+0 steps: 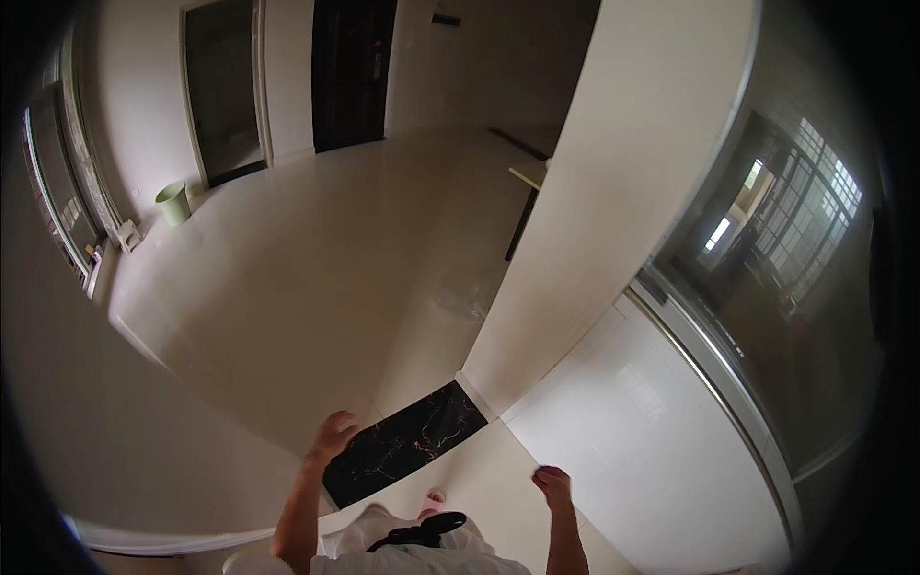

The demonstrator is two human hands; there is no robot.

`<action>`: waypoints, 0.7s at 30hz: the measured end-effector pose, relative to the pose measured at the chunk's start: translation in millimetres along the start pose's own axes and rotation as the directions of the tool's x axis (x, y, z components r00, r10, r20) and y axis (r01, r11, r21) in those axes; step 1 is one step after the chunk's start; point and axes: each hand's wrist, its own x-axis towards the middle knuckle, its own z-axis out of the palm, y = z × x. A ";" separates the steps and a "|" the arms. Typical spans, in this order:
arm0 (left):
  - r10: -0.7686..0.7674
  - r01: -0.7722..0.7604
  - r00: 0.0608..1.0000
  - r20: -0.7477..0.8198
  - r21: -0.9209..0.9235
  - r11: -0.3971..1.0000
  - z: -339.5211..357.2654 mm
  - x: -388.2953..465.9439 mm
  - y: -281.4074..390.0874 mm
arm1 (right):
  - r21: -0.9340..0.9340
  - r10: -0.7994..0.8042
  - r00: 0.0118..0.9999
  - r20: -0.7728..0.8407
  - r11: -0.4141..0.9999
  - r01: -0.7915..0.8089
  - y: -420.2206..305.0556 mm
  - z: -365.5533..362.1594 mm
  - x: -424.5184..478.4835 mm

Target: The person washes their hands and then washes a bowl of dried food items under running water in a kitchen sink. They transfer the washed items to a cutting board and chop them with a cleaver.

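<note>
Both of my hands are held out in front of my body over the floor. On the left, my left hand (336, 435) has its fingers loosely spread with nothing in them, above the edge of a black marble threshold (410, 445). Over the pale floor tiles to the right is my right hand (553, 485), its fingers curled together; a small pale spot shows at the fingertips, and I cannot tell whether it is an object. A pink slipper (433, 500) is on my foot below.
Beyond the threshold lies a tiled floor (287, 273) with crumpled clear plastic (467, 298). A green bin (173, 203) and white stool (129, 236) stand at the far left wall. A wall end (575, 215), table corner (528, 175) and glass panel (790, 287) are to the right.
</note>
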 end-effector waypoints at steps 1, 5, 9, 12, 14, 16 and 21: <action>-0.048 0.046 0.997 -0.052 -0.044 0.998 -8.1 7.3 -8.2 | -0.060 0.054 0.998 0.026 0.997 -0.052 3.7 17.3 34.2; -0.369 0.381 0.908 -0.197 0.030 0.924 -54.5 27.6 0.1 | -0.199 0.096 0.974 0.205 0.979 -0.054 -29.4 145.4 127.6; -0.537 0.521 0.779 -0.324 -0.143 0.842 -90.3 70.2 -18.2 | -0.166 0.053 0.946 0.320 0.986 0.000 -44.1 254.8 224.0; -0.532 0.546 0.769 -0.355 -0.068 0.835 -117.7 143.2 -41.9 | -0.060 0.081 0.943 0.323 0.996 -0.065 -52.0 314.3 287.5; -0.471 0.511 0.798 -0.375 0.009 0.859 -134.0 208.9 -62.2 | -0.047 0.183 0.950 0.252 0.983 -0.176 -56.1 345.9 326.1; -0.466 0.503 0.828 -0.313 0.045 0.863 -131.1 275.1 -47.0 | -0.020 0.247 0.953 0.177 0.969 -0.247 -59.9 362.1 354.8; -0.250 0.252 0.967 -0.036 0.233 0.939 -87.0 451.9 56.2 | 0.124 0.181 0.976 0.118 0.973 -0.195 -57.3 372.7 428.1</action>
